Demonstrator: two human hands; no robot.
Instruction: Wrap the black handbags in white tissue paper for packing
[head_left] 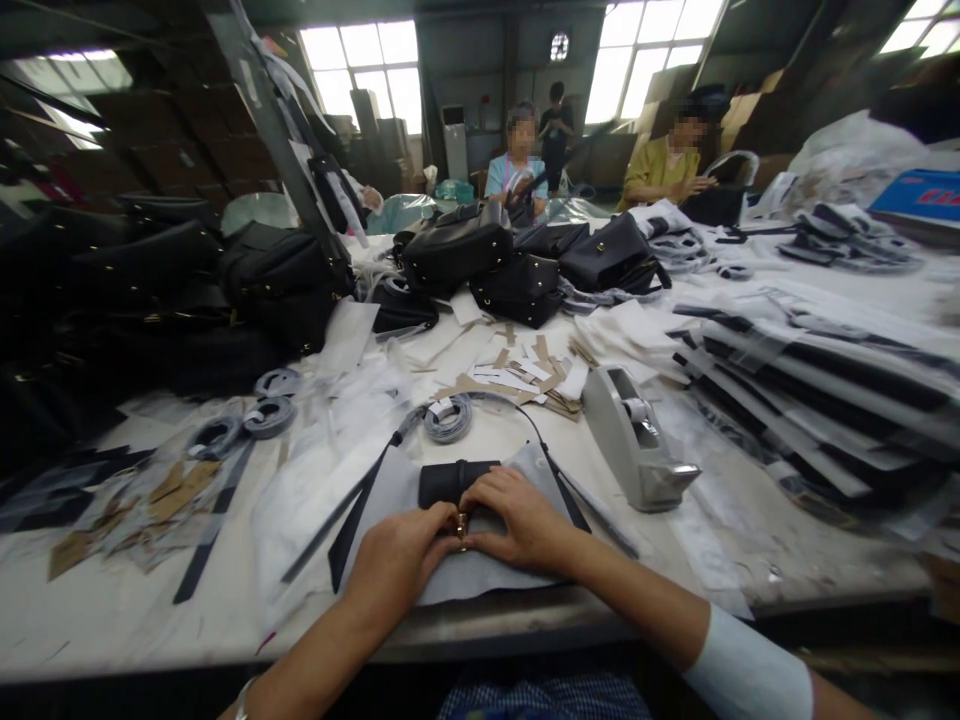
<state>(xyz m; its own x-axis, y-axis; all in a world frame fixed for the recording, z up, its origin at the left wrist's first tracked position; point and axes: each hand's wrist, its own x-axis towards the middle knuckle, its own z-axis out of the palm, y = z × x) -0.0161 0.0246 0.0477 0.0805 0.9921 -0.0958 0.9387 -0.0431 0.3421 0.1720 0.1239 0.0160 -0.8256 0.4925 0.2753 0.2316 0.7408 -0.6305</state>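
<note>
Clasp (462, 530) sits between my left grip (411, 548) and right grip (523, 515), touching the fingertips of both; neither is clearly nearer. Its long axis appears to point away from me, across the line joining the grips. Each grip is closed, thumb and fingers pinching the clasp from its own side. The bag (439, 485) lies beneath both on the desk (825, 575), long axis left to right. The tape dispenser (619, 440) stands beyond the right grip, rightward.
</note>
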